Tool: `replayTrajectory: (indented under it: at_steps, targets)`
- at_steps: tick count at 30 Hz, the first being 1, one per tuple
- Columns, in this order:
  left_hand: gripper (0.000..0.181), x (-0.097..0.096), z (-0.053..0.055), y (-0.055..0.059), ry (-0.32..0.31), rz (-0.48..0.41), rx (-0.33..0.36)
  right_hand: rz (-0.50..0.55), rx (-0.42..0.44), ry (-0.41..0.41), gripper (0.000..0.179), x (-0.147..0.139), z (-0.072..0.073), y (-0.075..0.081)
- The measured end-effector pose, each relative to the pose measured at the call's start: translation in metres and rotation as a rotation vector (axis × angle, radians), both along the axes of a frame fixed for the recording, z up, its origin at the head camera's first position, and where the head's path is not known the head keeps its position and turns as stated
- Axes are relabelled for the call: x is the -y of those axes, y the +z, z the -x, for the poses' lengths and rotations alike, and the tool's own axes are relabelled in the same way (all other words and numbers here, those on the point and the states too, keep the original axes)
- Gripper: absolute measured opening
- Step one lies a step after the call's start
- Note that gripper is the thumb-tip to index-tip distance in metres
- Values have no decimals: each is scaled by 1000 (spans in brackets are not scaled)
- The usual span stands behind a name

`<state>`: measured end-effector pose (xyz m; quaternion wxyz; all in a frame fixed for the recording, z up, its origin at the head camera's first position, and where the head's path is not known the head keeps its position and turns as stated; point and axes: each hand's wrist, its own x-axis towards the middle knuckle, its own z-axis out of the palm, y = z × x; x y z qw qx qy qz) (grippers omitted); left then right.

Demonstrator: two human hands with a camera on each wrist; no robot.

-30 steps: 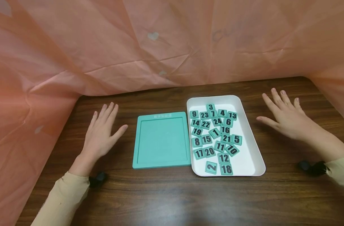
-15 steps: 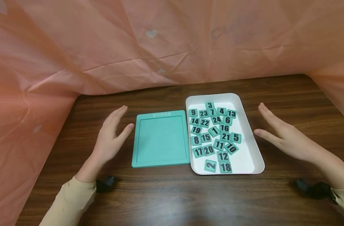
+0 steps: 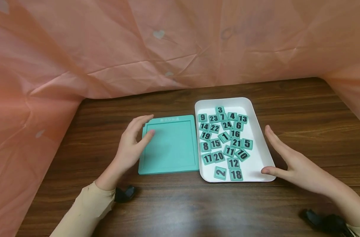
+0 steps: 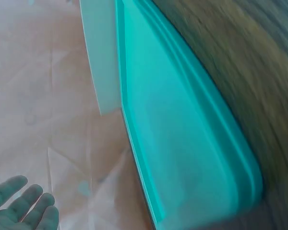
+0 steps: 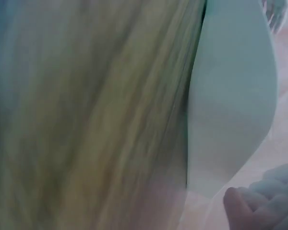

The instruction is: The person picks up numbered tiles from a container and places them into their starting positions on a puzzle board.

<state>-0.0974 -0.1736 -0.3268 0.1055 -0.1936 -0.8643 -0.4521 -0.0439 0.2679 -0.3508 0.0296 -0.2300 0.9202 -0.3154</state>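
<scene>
Left grip (image 3: pixel 132 144) hung parted at nine o'clock of the sliding-puzzle board (image 3: pixel 171 149), right grip (image 3: pixel 296 167) likewise at four of the white tray (image 3: pixel 255 131); level handling likely suited its number tiles (image 3: pixel 236 142)

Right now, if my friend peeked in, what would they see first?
Probably the white tray, right of the middle, scattered with teal tiles bearing big black numbers. Next, perhaps, the teal board just left of it. Then the left hand at the board's left edge and the right hand at the tray's right edge.
</scene>
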Motion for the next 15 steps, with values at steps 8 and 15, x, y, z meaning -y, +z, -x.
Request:
replayTrajectory:
  at_steps: [8,15]
  targets:
    - [36,-27,2,-5,-88,-132,43,20,29,38,122,4,-7,-6]
    - [33,-54,3,-8,-114,-115,62,38,22,62,127,2,-10,-16]
